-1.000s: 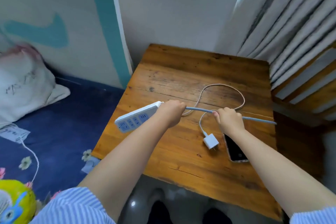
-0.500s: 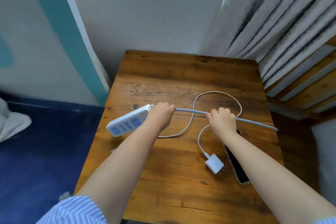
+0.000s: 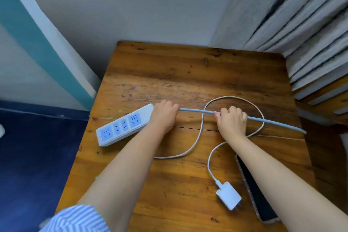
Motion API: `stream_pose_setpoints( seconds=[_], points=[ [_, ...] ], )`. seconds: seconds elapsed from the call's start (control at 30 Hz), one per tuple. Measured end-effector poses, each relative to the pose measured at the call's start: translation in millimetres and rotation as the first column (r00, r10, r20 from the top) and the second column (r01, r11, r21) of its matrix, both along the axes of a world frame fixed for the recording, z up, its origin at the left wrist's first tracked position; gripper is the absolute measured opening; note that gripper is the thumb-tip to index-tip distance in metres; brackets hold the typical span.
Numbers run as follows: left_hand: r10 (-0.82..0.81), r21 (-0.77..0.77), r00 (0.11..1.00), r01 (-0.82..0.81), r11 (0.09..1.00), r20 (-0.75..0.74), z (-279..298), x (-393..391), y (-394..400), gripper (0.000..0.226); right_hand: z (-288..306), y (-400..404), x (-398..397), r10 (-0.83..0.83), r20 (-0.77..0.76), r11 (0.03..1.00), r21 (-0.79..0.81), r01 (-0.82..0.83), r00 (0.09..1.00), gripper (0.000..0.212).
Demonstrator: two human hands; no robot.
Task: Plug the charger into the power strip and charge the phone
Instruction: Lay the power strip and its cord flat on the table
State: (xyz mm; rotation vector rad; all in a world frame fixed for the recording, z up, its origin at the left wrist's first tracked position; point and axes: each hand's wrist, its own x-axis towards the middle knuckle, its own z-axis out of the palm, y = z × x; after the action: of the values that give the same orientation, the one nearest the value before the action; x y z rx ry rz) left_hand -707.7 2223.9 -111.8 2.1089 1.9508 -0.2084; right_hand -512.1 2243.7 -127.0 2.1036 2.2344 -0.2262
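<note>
We see a worn wooden table filling the middle of the view, set against a pale wall with grey curtains hanging at its right and a dark blue bed at its left. On the table's left half lies the white power strip, its blue sockets facing up, angled toward the near left corner. Its thick grey cord runs from the strip's far end across the table and off the right edge. Our left hand covers the end of the strip where the cord leaves it, fingers curled down around that end. Our right hand is closed over the cord further right, fingers wrapped around it. A thin white charging cable loops under the cord and ends at the white charger, which lies unplugged near the front edge, prongs pointing away from the strip. The phone lies just right of the charger, dark screen up, partly hidden by our right forearm.
</note>
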Motion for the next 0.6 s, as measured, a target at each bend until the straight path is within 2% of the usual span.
stream_pose_setpoints(
  seconds=[0.13,0.2,0.3,0.4,0.5,0.6],
  points=[
    [-0.057,-0.055,0.998,0.058,0.997,0.008,-18.8,-8.6,1.7,0.034,-11.0,4.9,0.1,0.004,0.009,1.000,0.002,-0.004,1.000,0.035],
    [-0.048,-0.005,0.998,0.048,0.999,0.030,-24.0,-17.1,-8.2,0.041,-13.9,1.5,1.1,0.004,0.008,1.000,0.017,-0.004,1.000,0.032],
    [0.068,0.030,0.996,-0.070,0.997,0.058,-26.4,-33.7,-28.3,0.061,-16.4,-6.6,-2.0,0.048,-0.037,0.998,0.047,-0.046,0.998,0.025],
    [0.207,-0.075,0.978,-0.208,0.975,-0.031,-23.1,-58.1,-44.6,0.079,-12.9,-13.0,-16.8,0.246,-0.097,0.967,0.092,-0.237,0.964,0.017],
    [0.284,-0.140,0.952,-0.298,0.944,-0.116,-20.6,-78.8,-53.3,0.073,-11.9,-14.0,-31.2,0.400,-0.031,0.914,0.087,-0.396,0.916,0.014],
    [0.254,-0.148,0.960,-0.270,0.951,-0.122,-16.5,-82.4,-48.2,0.059,-12.7,-6.8,-35.1,0.362,-0.038,0.928,0.105,-0.357,0.931,0.019]
  ],
)
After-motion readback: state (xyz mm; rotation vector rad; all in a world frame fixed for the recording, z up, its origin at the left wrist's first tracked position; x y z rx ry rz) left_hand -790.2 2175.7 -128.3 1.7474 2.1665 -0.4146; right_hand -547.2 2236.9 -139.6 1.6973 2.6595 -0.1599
